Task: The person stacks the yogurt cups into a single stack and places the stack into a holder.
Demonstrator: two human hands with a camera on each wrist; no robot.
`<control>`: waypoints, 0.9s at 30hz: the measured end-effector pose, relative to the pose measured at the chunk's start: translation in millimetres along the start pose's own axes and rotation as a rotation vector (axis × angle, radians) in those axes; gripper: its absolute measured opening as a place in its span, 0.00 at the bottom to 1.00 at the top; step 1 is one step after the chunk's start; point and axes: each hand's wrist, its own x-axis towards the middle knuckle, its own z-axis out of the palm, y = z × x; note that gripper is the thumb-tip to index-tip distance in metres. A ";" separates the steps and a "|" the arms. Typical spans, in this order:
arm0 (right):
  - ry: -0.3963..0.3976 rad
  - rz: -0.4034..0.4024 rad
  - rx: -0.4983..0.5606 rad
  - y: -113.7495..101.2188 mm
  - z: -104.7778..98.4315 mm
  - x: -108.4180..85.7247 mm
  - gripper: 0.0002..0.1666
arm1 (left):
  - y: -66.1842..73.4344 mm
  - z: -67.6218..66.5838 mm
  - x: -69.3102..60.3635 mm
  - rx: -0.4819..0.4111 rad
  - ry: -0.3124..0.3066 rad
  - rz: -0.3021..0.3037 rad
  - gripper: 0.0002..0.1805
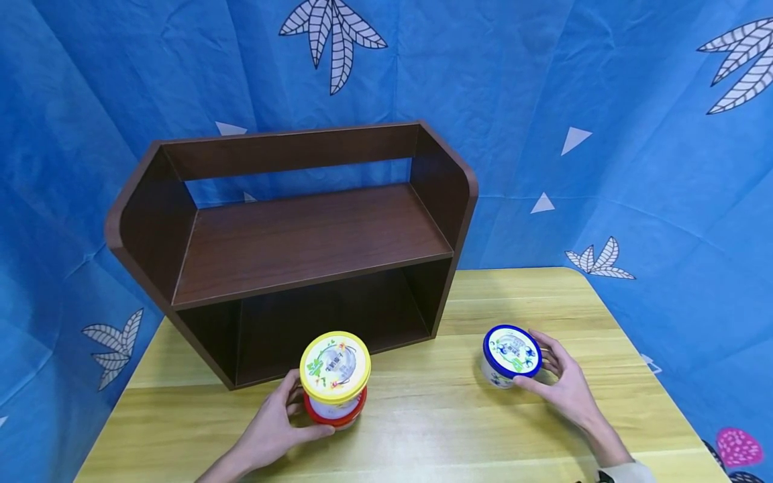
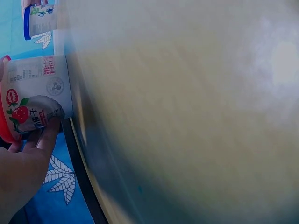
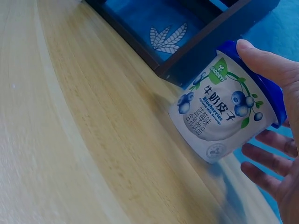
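In the head view my left hand curls round the side of a red-lidded cup, thumb in front and fingers behind. A yellow-lidded cup is stacked on top of it. Strawberry pictures mark the red-lidded cup in the left wrist view, where my fingertips touch its side. At the right, my right hand holds a blue-lidded cup between thumb and fingers. Blueberries are printed on this cup, and the thumb lies against its lid rim in the right wrist view; some fingertips there are spread behind it.
A dark brown two-level shelf stands at the back left of the wooden table. Its lower compartment opens towards the front, just behind the stacked cups. A blue patterned cloth hangs behind and beside the table.
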 end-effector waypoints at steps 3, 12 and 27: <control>-0.003 0.009 0.008 -0.8 0.5 -0.1 0.52 | -1.0 -1.0 0.0 -0.001 -0.011 0.004 0.53; -0.006 0.022 0.021 -2.5 0.7 0.3 0.51 | -0.1 -2.1 -0.6 -0.013 -0.026 0.021 0.53; 0.014 0.043 -0.035 -6.5 2.4 -0.1 0.50 | -1.5 -1.9 -0.5 -0.014 -0.024 0.032 0.53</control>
